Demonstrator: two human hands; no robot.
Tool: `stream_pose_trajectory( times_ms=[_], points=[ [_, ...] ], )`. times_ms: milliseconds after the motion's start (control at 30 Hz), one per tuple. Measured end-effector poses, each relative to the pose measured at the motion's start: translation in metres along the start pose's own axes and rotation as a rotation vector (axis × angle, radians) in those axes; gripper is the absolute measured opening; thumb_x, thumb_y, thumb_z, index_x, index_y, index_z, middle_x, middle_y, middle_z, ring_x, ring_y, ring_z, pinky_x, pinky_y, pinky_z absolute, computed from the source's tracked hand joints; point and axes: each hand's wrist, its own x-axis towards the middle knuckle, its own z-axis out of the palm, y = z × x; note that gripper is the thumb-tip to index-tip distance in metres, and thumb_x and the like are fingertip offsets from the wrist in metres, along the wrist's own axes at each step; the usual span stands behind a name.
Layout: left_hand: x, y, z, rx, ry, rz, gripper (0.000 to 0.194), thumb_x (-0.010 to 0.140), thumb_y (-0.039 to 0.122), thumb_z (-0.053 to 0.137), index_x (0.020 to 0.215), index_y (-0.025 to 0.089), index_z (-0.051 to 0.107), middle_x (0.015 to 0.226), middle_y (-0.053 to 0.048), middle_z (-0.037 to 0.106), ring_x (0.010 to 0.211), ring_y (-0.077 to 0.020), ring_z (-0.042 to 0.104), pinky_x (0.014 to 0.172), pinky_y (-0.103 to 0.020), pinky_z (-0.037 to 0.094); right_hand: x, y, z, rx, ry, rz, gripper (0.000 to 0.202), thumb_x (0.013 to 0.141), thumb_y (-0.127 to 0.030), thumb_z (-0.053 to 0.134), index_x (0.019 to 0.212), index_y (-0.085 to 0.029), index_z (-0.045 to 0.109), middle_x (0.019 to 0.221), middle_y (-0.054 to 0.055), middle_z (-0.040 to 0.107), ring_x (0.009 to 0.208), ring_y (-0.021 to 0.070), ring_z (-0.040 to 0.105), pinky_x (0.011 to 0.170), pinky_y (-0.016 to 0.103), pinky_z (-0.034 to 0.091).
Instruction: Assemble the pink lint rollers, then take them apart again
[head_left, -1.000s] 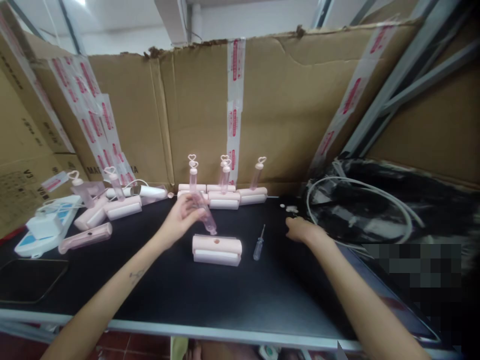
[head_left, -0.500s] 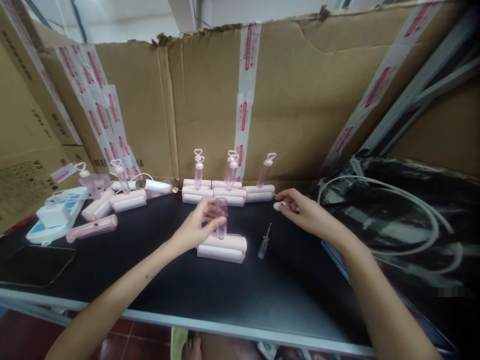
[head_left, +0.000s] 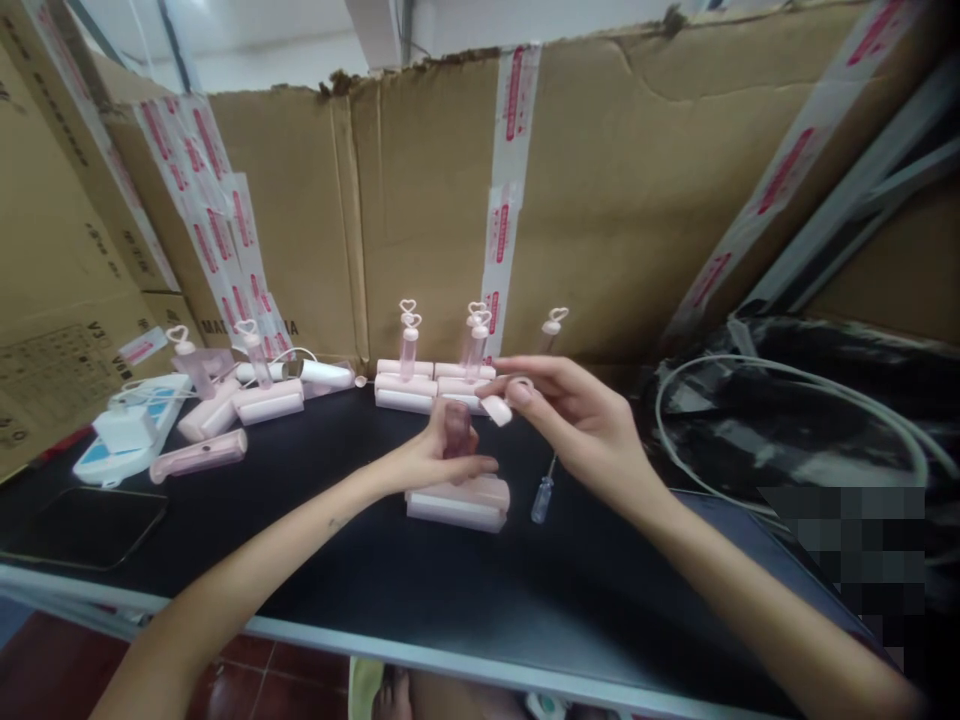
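One head view: the left hand (head_left: pixel 429 456) grips a translucent pink tube (head_left: pixel 456 424) near a pale-pink case (head_left: pixel 459 502) on the counter (head_left: pixel 360 585); the right hand (head_left: pixel 592 420), just beside, pinches a pale cap (head_left: pixel 496 410), probably ring-topped, though blurred. I'd want the tube steady, the pinch light.

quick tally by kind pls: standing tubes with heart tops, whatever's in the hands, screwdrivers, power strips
heart-topped tubes, standing: 7
held tube, in the left hand: 1
loose cap, in the right hand: 1
screwdriver: 1
power strip: 1
total: 11
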Motion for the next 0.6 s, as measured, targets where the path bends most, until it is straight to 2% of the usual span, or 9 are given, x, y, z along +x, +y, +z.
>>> stream_pose_trajectory(
  times_ms=[100,167,267,333,367,467,500,600],
  points=[
    [0.005,0.002,0.003,-0.037,-0.011,-0.028,0.042,0.068,0.035,0.072,0.086,0.02,0.037,0.072,0.006,0.047,0.055,-0.0065,0.05,0.052,-0.021,0.04,0.014,-0.009,0.012,-0.046,0.004,-0.094,0.021,0.088,-0.028,0.053,0.107,-0.021,0.059,0.097,0.004,0.069,0.09,0.0166,0.066,0.077,0.029,0.054],
    [0.007,0.003,0.004,-0.008,-0.06,-0.023,0.035,0.069,0.035,0.072,0.077,0.017,0.043,0.069,0.005,0.047,0.058,-0.0073,0.048,0.056,-0.023,0.041,0.019,-0.009,0.016,-0.154,-0.031,-0.147,0.019,0.089,-0.026,0.052,0.104,-0.021,0.062,0.098,0.004,0.068,0.089,0.0159,0.065,0.08,0.029,0.053],
    [0.01,0.005,0.005,0.064,-0.183,-0.019,0.027,0.071,0.036,0.069,0.073,0.016,0.05,0.068,0.003,0.048,0.065,-0.0115,0.049,0.064,-0.028,0.042,0.02,-0.003,0.019,-0.252,-0.198,-0.19,0.021,0.09,-0.024,0.049,0.104,-0.022,0.063,0.097,0.003,0.069,0.088,0.016,0.065,0.079,0.029,0.052],
    [0.012,0.009,0.006,0.087,-0.21,-0.032,0.027,0.07,0.036,0.07,0.076,0.017,0.052,0.068,0.002,0.048,0.067,-0.0136,0.05,0.064,-0.03,0.042,0.018,0.002,0.019,-0.252,-0.266,-0.194,0.021,0.09,-0.024,0.048,0.104,-0.022,0.064,0.093,0.003,0.07,0.085,0.0161,0.065,0.076,0.028,0.052],
    [0.012,0.01,0.006,0.092,-0.191,-0.044,0.029,0.068,0.036,0.071,0.078,0.017,0.051,0.068,0.003,0.047,0.067,-0.0137,0.049,0.064,-0.03,0.042,0.017,0.004,0.018,-0.249,-0.234,-0.193,0.022,0.09,-0.023,0.048,0.105,-0.022,0.064,0.091,0.003,0.07,0.084,0.0159,0.065,0.076,0.028,0.052],
    [0.012,0.012,0.006,0.077,-0.068,-0.073,0.035,0.063,0.035,0.075,0.079,0.017,0.05,0.069,0.004,0.046,0.067,-0.012,0.048,0.065,-0.029,0.041,0.014,0.008,0.011,-0.247,-0.019,-0.196,0.023,0.09,-0.022,0.049,0.109,-0.023,0.062,0.091,0.002,0.069,0.082,0.0151,0.066,0.077,0.027,0.052],
    [0.012,0.012,0.007,0.053,-0.04,-0.076,0.037,0.062,0.035,0.077,0.08,0.017,0.05,0.07,0.004,0.048,0.068,-0.0118,0.049,0.067,-0.029,0.041,0.014,0.008,0.008,-0.254,0.003,-0.195,0.024,0.09,-0.022,0.049,0.109,-0.024,0.062,0.091,0.002,0.069,0.082,0.0151,0.066,0.077,0.027,0.052],
    [0.012,0.008,0.009,-0.042,0.013,-0.1,0.04,0.056,0.035,0.08,0.081,0.015,0.056,0.07,0.003,0.053,0.067,-0.0119,0.052,0.067,-0.029,0.042,0.013,0.008,0.003,-0.302,-0.112,-0.207,0.022,0.089,-0.024,0.05,0.106,-0.025,0.064,0.093,0.003,0.069,0.084,0.0166,0.065,0.077,0.029,0.052]
  ],
)
